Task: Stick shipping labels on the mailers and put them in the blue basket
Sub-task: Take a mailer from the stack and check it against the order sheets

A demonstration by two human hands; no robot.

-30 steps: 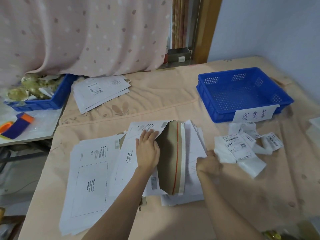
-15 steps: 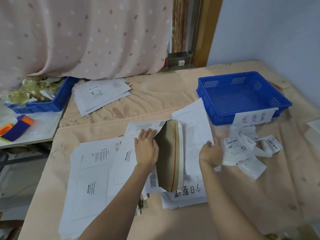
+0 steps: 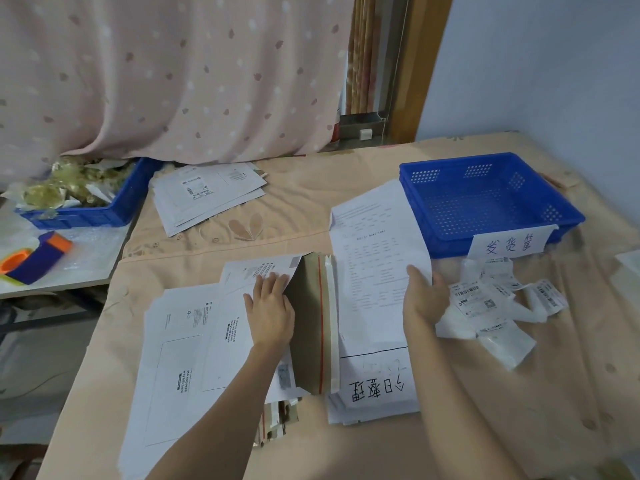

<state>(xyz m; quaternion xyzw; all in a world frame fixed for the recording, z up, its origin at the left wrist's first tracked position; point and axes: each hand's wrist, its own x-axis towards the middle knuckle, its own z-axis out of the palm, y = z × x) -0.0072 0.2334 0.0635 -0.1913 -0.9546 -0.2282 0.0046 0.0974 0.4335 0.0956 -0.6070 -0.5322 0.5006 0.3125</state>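
Soft even daylight, faint shadows, wide-angle edge bend, slight blur.

Mailers under and left of the left hand, labels right of the right hand.
A printed sheet is held between the hands; the basket is set beyond the right hand, the labels just before it, a mailer stack beyond the left hand.

Both forearms are bare to the frame's edge (no sleeve, watch or ring visible), left hand and right hand ungloved.
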